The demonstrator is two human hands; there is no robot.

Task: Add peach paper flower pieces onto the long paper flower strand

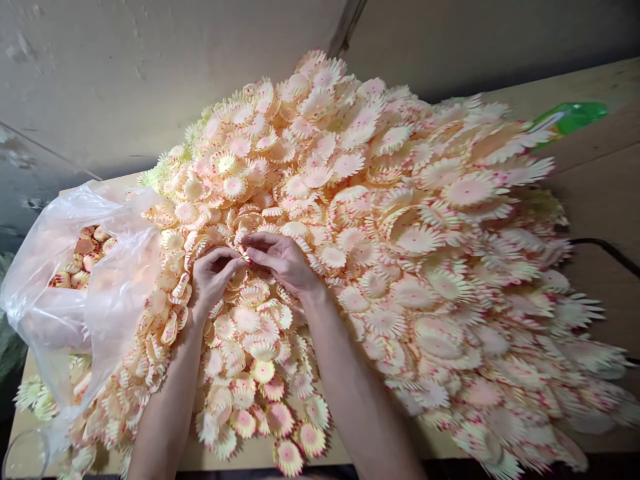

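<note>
A big heap of flowers, pale peach with pink middles, covers most of the table. It is piled high, so the flowers slide down toward the near edge, where the person can reach them.

The left hand and the right hand meet over the heap, a bit left of the middle of the table. The fingers of both hands are closed in a pinch on one small flower. It is held by the fingertips alone, likely because it is thin and light and a whole hand would crush it. Both hands hold it just above the heap, close in front of the person's eyes.

A clear plastic bag lies by the left edge of the table, touching the heap. Its mouth is open, and more flowers show inside. A green thing lies near the far right corner, too blurred to tell what it is.
</note>
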